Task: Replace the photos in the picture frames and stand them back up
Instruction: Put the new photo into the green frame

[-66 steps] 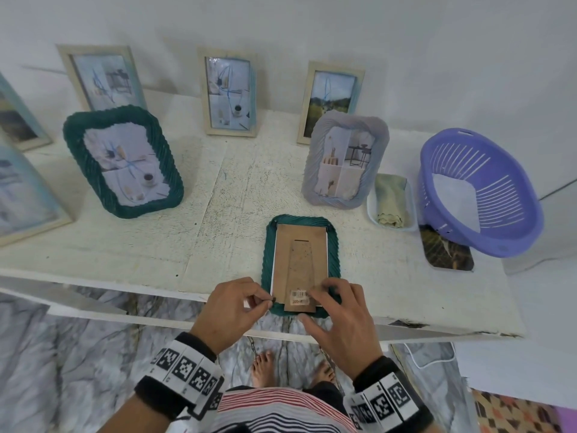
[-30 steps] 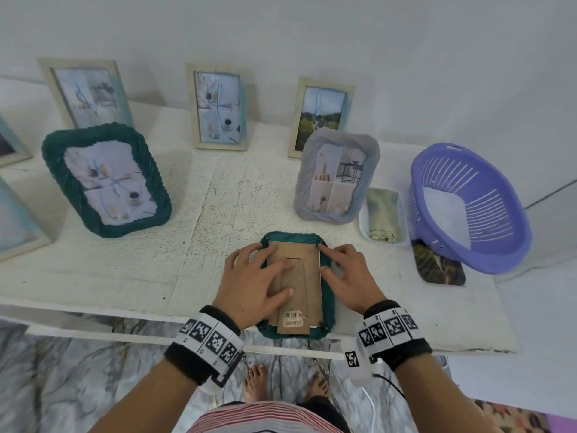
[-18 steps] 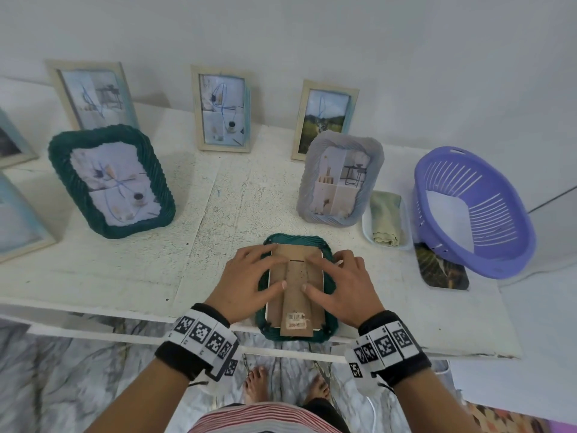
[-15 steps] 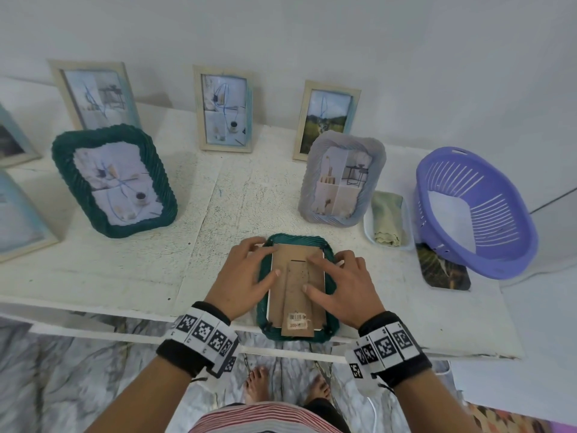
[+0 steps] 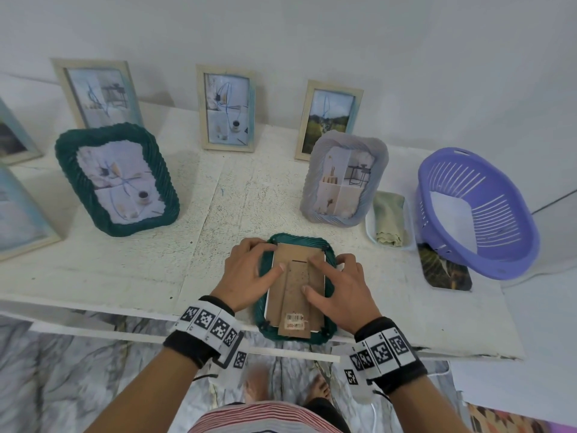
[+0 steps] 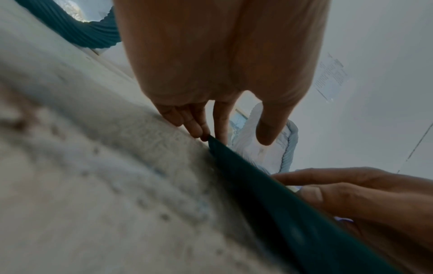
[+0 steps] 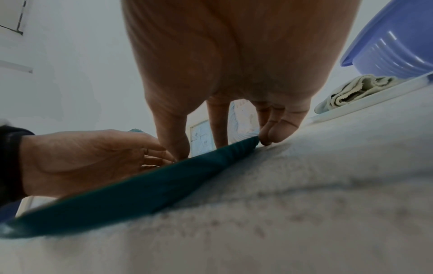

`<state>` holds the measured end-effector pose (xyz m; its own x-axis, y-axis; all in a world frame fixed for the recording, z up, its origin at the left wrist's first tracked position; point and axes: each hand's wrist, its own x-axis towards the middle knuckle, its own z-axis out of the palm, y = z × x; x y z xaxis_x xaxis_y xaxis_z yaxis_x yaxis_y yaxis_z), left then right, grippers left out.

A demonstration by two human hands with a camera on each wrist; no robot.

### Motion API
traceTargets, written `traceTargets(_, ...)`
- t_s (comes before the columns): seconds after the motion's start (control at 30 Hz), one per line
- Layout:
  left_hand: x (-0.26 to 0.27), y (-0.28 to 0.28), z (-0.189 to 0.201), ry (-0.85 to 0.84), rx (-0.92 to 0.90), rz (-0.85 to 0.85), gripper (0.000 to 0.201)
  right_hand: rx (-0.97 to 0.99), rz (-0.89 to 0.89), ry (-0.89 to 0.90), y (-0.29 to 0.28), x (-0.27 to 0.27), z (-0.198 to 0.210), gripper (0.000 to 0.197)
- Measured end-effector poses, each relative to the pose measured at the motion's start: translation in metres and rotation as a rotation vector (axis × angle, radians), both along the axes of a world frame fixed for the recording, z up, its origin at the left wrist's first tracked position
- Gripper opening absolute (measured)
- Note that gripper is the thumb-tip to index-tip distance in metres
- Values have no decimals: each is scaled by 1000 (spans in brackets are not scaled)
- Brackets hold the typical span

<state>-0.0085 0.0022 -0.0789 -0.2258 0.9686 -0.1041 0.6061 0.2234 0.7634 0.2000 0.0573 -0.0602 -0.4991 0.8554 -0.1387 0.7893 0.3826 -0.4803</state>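
Note:
A small green woven frame [image 5: 330, 257] lies face down at the white table's front edge, its brown cardboard backing [image 5: 292, 295] and folded stand facing up. My left hand [image 5: 249, 271] rests on the frame's left side, thumb on the backing, fingertips [image 6: 194, 128] touching the table beside the green rim [image 6: 281, 204]. My right hand [image 5: 342, 287] covers the right side, with index finger and thumb pressing flat on the backing. Its other fingers [image 7: 279, 129] reach the rim [image 7: 164, 185] at the table. The photo side is hidden.
A grey woven frame [image 5: 343, 179] and a large green one [image 5: 118, 179] stand behind, with wooden frames [image 5: 228, 107] along the wall. At the right are a cloth in a white tray [image 5: 388, 220], a purple basket [image 5: 477, 214] and a loose photo [image 5: 445, 271].
Both hands moved from the frame's near end up onto its sides and backing. Over the last half second they have barely shifted; the frame stays flat.

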Motion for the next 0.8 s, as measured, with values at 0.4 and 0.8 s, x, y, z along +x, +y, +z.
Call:
traceTargets(0.4, -2, 0, 5, 20, -17, -8, 75, 53, -9, 3, 0, 1, -3, 62)
traceTargets(0.8, 6, -16, 25, -450, -89, 268, 28, 234, 88, -13, -23, -14, 6, 30)
